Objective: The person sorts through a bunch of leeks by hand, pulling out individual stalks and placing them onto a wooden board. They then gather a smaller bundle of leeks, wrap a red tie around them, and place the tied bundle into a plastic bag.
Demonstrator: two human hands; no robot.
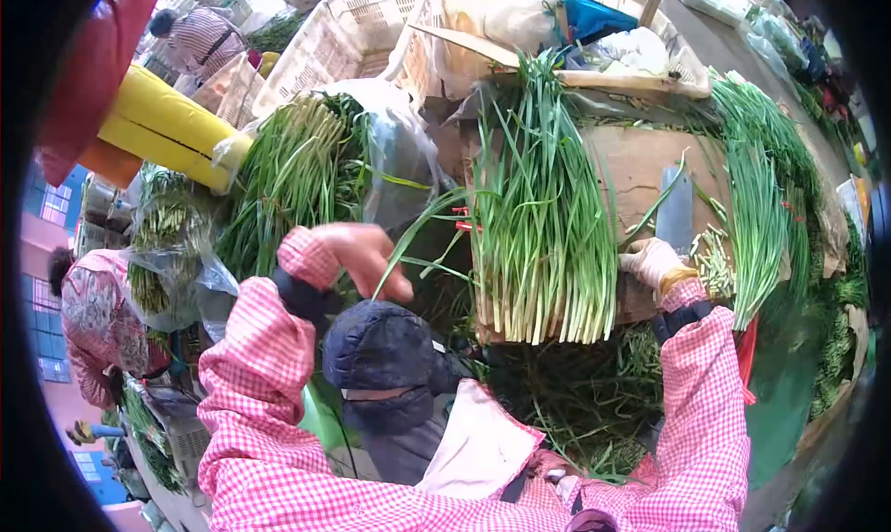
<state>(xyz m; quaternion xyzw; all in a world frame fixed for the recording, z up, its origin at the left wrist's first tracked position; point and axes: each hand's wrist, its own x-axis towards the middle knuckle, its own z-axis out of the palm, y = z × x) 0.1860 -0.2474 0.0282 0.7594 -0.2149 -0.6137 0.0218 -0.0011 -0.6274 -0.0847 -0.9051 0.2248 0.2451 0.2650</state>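
My left hand [364, 253] is bare and held up in the air, left of a wide layer of garlic chives [548, 244], its fingers stretched out. A long loose leaf crosses in front of it. The chives lie on a cardboard-topped board [617, 161], pale stem ends toward me. At their right edge, my gloved right hand [652, 261] is closed around the handle end of a knife, its broad grey blade [676, 207] pointing away from me. Short cut stem ends [714, 265] lie beside the blade. Red ties [464, 222] show at the chives' left edge.
More chives [766, 193] lie along the right side, and another pile [297, 161] stands at left beside plastic wrap. White crates [348, 40] are behind. Leaf trimmings [585, 393] cover the space below the board. Other people [200, 40] are at the left.
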